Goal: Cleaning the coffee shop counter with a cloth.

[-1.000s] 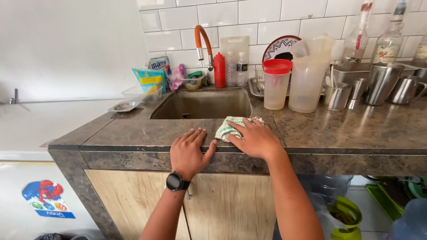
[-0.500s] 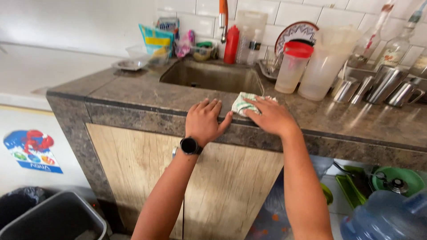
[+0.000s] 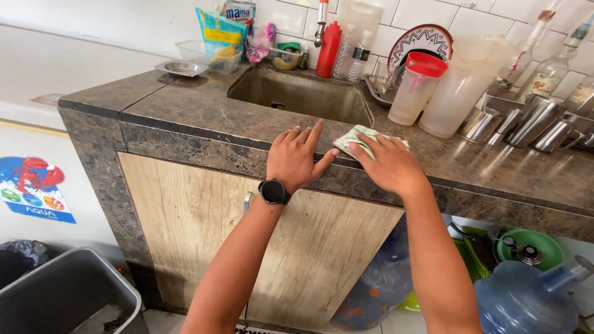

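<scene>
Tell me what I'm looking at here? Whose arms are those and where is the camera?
The camera sits on a person's head and looks down, so you see that person's own two arms, not a machine. The left hand, with a black watch on its wrist, lies flat on the dark stone counter. The right hand presses a folded green and white cloth onto the counter's front edge. Behind them is a sink. Near it stand a red bottle, a plastic jug with a red lid and some shiny metal cups. A grey bin stands on the floor.
</scene>
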